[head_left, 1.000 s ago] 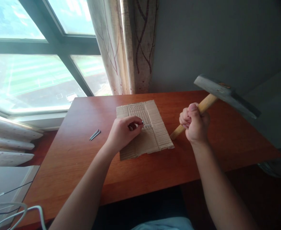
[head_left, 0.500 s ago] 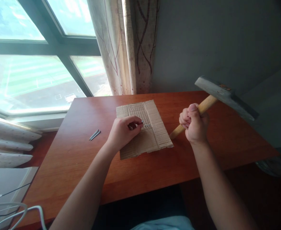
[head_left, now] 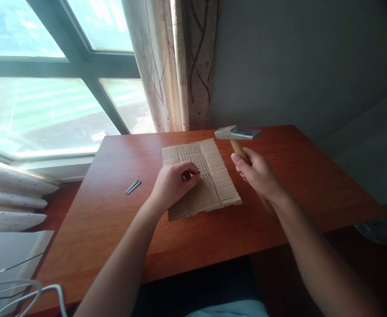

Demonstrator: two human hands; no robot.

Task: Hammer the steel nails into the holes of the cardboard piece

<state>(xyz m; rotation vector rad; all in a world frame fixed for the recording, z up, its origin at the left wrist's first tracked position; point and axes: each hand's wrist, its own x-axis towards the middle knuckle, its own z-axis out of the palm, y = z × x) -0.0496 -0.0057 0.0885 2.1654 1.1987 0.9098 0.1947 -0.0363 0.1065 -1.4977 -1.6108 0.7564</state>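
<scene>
Hammer head [head_left: 237, 133]: metal, smooth, w/ semi-gloss faces; handle [head_left: 239, 149]: wood, smooth, matt; cardboard sheet [head_left: 200, 198]: corrugated paper stock, matt, ribbed, lower edge rough; nails [head_left: 133, 186]: metal, shiny; tabletop [head_left: 312, 189]: wood finish, smooth, semi-gloss, sheen at far L corner; curtain [head_left: 167, 66]: cloth, matt; wall [head_left: 279, 66]: matt; panes [head_left: 48, 105]: glass, smooth; cables [head_left: 60, 299]: plastic-type sheath, smooth.

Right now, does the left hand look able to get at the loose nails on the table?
Probably yes: the nails lie uncovered on the table, just left of the left hand. It seems to be pinching something small at the cardboard, though, which it might have to release first.
</scene>
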